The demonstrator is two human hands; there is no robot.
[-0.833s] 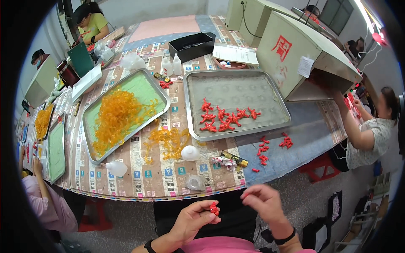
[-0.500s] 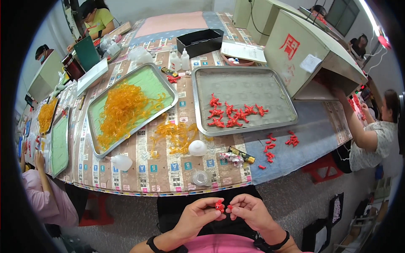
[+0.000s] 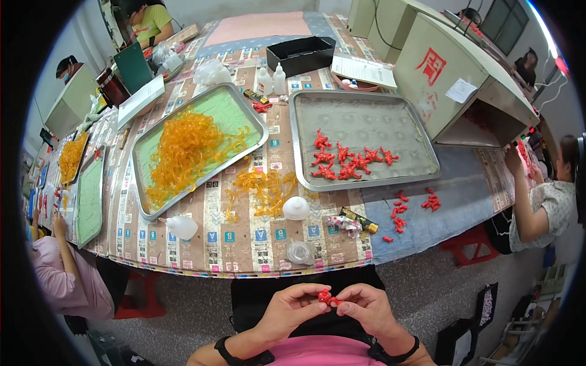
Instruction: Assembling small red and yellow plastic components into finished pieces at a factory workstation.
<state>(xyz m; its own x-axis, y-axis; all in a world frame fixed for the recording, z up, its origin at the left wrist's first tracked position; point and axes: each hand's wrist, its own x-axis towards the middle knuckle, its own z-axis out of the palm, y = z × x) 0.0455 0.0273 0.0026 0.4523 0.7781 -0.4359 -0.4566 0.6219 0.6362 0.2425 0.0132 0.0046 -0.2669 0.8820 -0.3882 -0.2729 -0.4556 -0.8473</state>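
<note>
Above my lap, my left hand (image 3: 294,310) is closed, thumb and fingertips pinching a small red plastic figure (image 3: 324,296). Opposite it, my right hand (image 3: 370,308) pinches a small red piece (image 3: 336,302), which meets the figure's side between the hands. My fingertips partly cover both. Finished-looking red figures with spread limbs (image 3: 350,170) lie grouped in a grey metal tray (image 3: 366,119) on the table ahead. Loose small red pieces (image 3: 399,210) are scattered on the blue cloth (image 3: 421,232) right of the tray's front, with another cluster (image 3: 431,200) beside them.
A green-lined tray (image 3: 224,105) holds heaped yellow strands (image 3: 189,143); more strands (image 3: 264,189) lie beside it. Nearby are a white squeeze bottle (image 3: 296,208), a tipped bottle (image 3: 182,227), a clear dish (image 3: 300,252) and a black-gold tube (image 3: 360,219). A cabinet (image 3: 448,73) and co-workers surround the table.
The small red piece in my right hand has come against the red figure, closing the gap between them. The whole view has shifted slightly; the person at right has drawn an arm back from the cabinet.
</note>
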